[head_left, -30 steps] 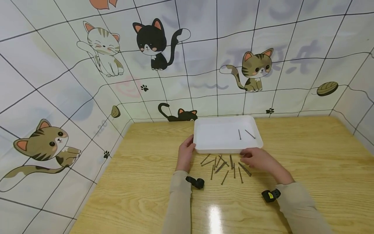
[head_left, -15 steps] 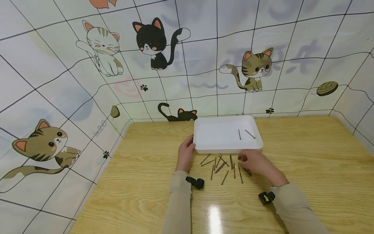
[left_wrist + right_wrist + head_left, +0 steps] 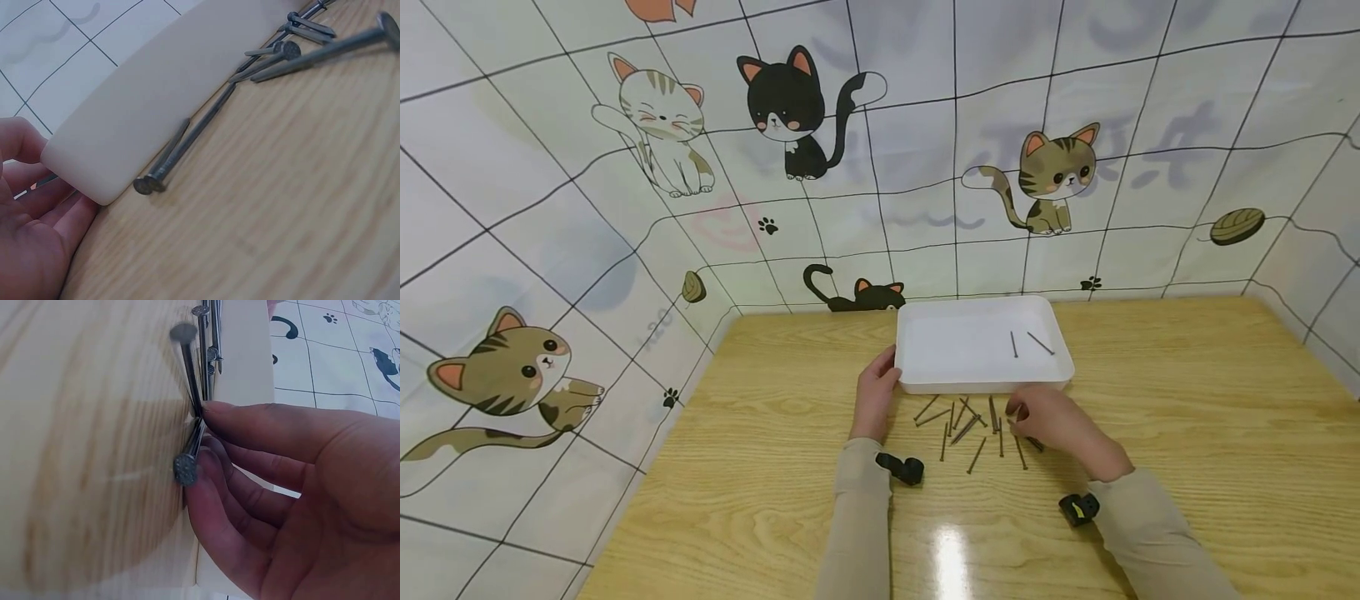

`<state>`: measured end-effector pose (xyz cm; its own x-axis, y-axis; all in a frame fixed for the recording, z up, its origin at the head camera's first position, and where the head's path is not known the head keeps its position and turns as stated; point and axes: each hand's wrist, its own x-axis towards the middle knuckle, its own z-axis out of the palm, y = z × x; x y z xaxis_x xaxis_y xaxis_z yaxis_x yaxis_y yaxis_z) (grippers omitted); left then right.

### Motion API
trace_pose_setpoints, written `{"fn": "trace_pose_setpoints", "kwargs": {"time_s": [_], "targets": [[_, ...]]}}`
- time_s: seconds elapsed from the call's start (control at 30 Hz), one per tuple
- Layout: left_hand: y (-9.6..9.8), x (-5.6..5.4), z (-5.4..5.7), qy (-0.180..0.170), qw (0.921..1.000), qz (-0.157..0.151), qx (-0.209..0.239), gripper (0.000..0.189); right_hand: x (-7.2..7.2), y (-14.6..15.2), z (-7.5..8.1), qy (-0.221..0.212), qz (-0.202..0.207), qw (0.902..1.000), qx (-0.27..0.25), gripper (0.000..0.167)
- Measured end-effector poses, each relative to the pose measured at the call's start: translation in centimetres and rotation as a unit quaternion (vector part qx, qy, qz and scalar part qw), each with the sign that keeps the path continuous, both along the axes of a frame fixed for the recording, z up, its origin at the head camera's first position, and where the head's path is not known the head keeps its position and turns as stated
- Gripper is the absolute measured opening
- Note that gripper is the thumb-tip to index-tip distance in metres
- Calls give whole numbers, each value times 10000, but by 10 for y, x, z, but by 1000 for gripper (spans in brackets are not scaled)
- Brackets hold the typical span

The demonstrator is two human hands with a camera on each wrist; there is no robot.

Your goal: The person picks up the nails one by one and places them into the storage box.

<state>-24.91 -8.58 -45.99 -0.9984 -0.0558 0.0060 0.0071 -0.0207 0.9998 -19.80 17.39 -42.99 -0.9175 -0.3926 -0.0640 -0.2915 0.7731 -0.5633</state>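
A shallow white tray point(image 3: 970, 346) sits at the back of the table, with two nails point(image 3: 1041, 342) inside. My left hand point(image 3: 876, 396) holds the tray's left side, thumb at the rim, other fingers against the outer wall. In front of the tray, several dark metal nails point(image 3: 967, 429) lie loosely scattered. My right hand point(image 3: 1060, 421) is at the right end of the scatter, fingers curled. In the right wrist view, the thumb and fingertips close on the pointed end of a nail point(image 3: 191, 372). Another nail head point(image 3: 185, 470) lies against the forefinger.
The wooden table point(image 3: 760, 467) ends at a wall sheet printed with cats point(image 3: 1052, 179) behind and to the left. The tray's back edge is close to that sheet. Black wrist cameras point(image 3: 902, 468) hang by both sleeves.
My right hand has shifted left and down onto the nails at the right end, and one nail there has turned slightly. The left hand and tray stay put.
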Motion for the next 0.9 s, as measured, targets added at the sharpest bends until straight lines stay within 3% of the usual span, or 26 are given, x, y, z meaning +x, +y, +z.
{"fn": "trace_pose_setpoints", "kwargs": {"time_s": [0.67, 0.9], "targets": [[-1, 0, -2, 19, 10000, -28, 66, 47, 0, -2, -2, -49, -309, 9992, 256, 9], [-3, -12, -22, 0, 9999, 135, 107, 46, 0, -3, -2, -74, -415, 9986, 308, 11]]}}
